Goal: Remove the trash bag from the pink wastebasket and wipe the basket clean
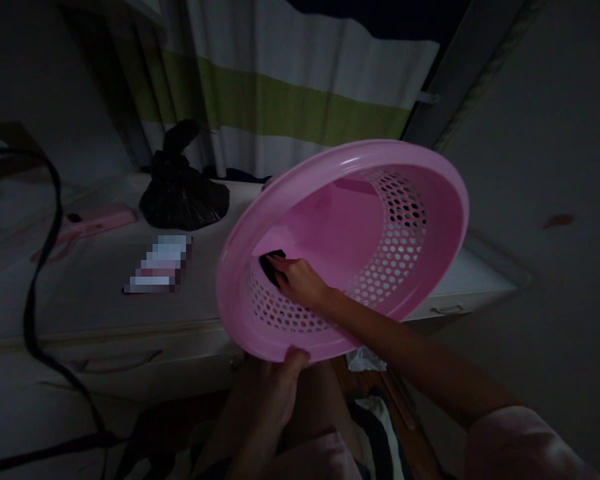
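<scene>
A large pink basket (347,157) with perforated sides is tilted, its open mouth facing me. My left hand (285,383) grips the basket's lower rim, the thumb over the edge and the other fingers hidden beneath. Inside the basket, my right hand (300,280) holds a small black cloth (271,265) against the left part of the perforated wall.
On the white countertop (95,307) left of the basket are a tied black plastic bag (183,193), a blurred-out phone (160,263) and a pink strapped item (100,219). A striped curtain (300,93) hangs behind. A black strap (30,313) dangles at left.
</scene>
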`<state>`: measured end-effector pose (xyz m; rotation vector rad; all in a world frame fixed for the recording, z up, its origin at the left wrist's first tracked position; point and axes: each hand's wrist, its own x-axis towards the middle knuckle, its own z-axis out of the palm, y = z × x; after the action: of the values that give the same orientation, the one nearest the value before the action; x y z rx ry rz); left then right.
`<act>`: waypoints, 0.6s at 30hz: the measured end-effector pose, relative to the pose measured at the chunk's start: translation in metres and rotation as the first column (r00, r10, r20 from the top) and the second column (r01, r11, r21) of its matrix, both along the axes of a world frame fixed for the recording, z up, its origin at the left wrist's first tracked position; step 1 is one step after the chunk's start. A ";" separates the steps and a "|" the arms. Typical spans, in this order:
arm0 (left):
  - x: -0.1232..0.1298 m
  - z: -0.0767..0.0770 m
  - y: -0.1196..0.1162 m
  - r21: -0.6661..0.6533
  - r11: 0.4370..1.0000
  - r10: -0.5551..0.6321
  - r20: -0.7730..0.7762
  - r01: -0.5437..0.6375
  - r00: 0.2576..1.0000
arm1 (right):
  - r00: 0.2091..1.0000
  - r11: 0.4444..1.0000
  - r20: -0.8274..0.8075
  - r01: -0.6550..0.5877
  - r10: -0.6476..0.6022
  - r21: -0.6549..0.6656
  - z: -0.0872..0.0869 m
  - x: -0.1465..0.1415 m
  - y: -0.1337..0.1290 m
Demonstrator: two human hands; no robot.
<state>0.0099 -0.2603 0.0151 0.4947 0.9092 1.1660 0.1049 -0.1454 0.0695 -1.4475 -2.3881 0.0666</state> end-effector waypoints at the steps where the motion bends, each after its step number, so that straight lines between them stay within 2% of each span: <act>1: 0.000 0.000 0.000 0.011 1.000 0.001 0.010 -0.001 1.000 | 1.000 1.000 -0.013 -0.016 0.016 0.013 -0.001 -0.001 -0.001; 9: 0.000 0.006 -0.006 -0.006 1.000 0.010 0.023 -0.010 1.000 | 0.998 0.998 -0.018 -0.058 0.059 0.036 -0.008 0.004 0.008; 14: -0.001 -0.002 -0.010 -0.022 0.999 0.040 -0.043 -0.041 0.998 | 0.990 0.994 0.101 0.105 -0.102 -0.031 -0.017 0.019 0.035; 18: -0.005 -0.010 -0.009 0.007 0.999 0.043 -0.126 -0.043 0.991 | 0.965 0.974 0.140 0.226 -0.223 -0.007 -0.021 0.028 0.052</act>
<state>0.0046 -0.2690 0.0053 0.5591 1.0307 1.1860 0.1330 -0.0931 0.0486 -1.7774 -2.3169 -0.0643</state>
